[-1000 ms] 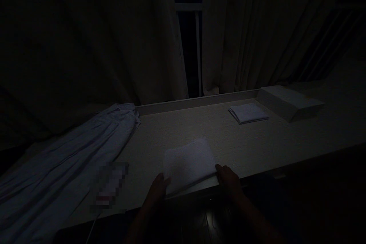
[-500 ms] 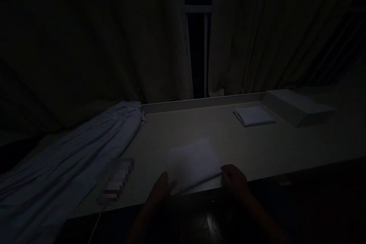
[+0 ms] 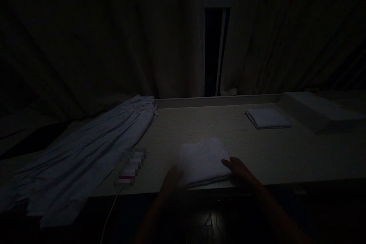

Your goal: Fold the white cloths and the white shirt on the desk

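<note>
A folded white cloth (image 3: 204, 160), thick enough to show layers along its front edge, is at the front of the pale table between my two hands. My left hand (image 3: 172, 177) grips its left edge; those fingers are dim and somewhat blurred. At the right edge, my right hand (image 3: 239, 168) holds the cloth with the thumb on top, and its other fingers are partly hidden in the dark. Farther back and to the right lies a second folded cloth (image 3: 268, 118), touched by neither hand.
Loose light fabric (image 3: 105, 141) spreads over the table's left side and hangs past the front edge. Beside it sits a pixelated object (image 3: 130, 167) with a white cable (image 3: 109, 213). A pale box-like block (image 3: 323, 112) stands back right. Dark curtains (image 3: 177, 45) hang behind the table (image 3: 194, 122).
The view has shifted left, so things appear farther right. The held cloth looks sharper and lower against the table, and my right thumb now lies farther over its top.
</note>
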`<action>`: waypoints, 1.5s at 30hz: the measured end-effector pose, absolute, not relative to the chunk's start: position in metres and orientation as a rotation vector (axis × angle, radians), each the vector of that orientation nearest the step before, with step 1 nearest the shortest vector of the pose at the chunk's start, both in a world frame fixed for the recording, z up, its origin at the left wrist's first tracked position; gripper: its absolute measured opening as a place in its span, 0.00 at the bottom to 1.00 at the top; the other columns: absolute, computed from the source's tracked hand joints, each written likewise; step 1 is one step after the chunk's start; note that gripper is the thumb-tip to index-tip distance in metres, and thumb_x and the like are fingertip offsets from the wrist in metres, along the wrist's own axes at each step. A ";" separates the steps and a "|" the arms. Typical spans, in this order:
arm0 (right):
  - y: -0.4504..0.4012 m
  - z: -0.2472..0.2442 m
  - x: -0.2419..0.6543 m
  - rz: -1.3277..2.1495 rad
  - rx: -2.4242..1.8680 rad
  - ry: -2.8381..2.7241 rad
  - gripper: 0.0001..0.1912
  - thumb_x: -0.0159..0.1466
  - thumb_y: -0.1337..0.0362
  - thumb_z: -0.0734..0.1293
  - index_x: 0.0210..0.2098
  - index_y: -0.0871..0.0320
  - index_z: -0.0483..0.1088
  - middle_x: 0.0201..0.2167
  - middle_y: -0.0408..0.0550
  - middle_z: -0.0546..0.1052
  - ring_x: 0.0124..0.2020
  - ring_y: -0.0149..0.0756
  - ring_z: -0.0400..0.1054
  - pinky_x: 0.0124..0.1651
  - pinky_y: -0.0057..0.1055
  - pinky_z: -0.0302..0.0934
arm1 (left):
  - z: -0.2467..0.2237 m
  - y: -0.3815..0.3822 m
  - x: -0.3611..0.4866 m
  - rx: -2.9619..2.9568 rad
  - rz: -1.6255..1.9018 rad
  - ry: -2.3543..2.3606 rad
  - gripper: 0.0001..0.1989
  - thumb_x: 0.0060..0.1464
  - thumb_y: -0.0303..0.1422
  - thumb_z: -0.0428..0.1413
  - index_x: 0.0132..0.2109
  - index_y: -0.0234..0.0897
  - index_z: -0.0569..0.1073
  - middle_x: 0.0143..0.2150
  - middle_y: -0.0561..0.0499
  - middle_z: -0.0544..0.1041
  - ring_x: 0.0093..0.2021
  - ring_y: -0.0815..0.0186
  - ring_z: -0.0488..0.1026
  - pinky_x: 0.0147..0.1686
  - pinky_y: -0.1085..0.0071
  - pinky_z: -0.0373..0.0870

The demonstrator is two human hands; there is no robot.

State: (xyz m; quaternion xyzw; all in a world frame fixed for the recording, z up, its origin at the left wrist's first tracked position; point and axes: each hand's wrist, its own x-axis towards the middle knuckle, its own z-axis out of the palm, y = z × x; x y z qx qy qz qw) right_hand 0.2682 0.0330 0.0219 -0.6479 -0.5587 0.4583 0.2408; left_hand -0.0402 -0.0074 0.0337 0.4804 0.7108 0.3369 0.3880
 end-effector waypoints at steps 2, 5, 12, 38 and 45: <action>0.033 0.018 0.265 1.075 -1.891 -1.576 0.21 0.63 0.49 0.62 0.38 0.63 0.71 0.37 0.57 0.78 0.37 0.40 0.72 0.36 0.29 0.60 | 0.033 -0.008 -0.037 1.256 0.860 1.858 0.18 0.50 0.40 0.56 0.45 0.34 0.73 0.45 0.41 0.78 0.50 0.53 0.74 0.48 0.59 0.69; 0.031 0.015 0.261 0.868 -2.023 -1.650 0.21 0.65 0.50 0.60 0.42 0.64 0.69 0.40 0.59 0.77 0.40 0.41 0.72 0.39 0.30 0.60 | 0.037 -0.012 -0.026 1.537 0.906 2.022 0.21 0.56 0.39 0.52 0.54 0.31 0.69 0.52 0.37 0.74 0.55 0.52 0.69 0.54 0.55 0.64; 0.017 0.027 0.248 0.324 -2.143 -1.848 0.33 0.69 0.45 0.51 0.59 0.67 0.61 0.51 0.68 0.72 0.53 0.52 0.68 0.52 0.42 0.58 | 0.051 0.004 0.018 2.519 0.656 1.821 0.27 0.61 0.48 0.48 0.62 0.40 0.64 0.68 0.41 0.59 0.69 0.51 0.51 0.65 0.49 0.50; 0.092 0.014 0.178 0.232 -1.778 -2.332 0.38 0.70 0.45 0.47 0.68 0.67 0.51 0.69 0.62 0.50 0.70 0.53 0.38 0.68 0.49 0.33 | -0.004 0.014 -0.006 2.377 0.320 2.104 0.37 0.60 0.54 0.40 0.66 0.32 0.59 0.70 0.33 0.54 0.70 0.45 0.44 0.65 0.44 0.38; 0.087 0.002 0.174 0.136 -1.736 -2.335 0.32 0.70 0.47 0.49 0.68 0.54 0.52 0.70 0.56 0.48 0.70 0.53 0.35 0.67 0.52 0.30 | 0.015 0.025 0.010 2.366 0.334 2.147 0.40 0.58 0.56 0.41 0.65 0.28 0.61 0.68 0.33 0.57 0.70 0.42 0.45 0.66 0.45 0.34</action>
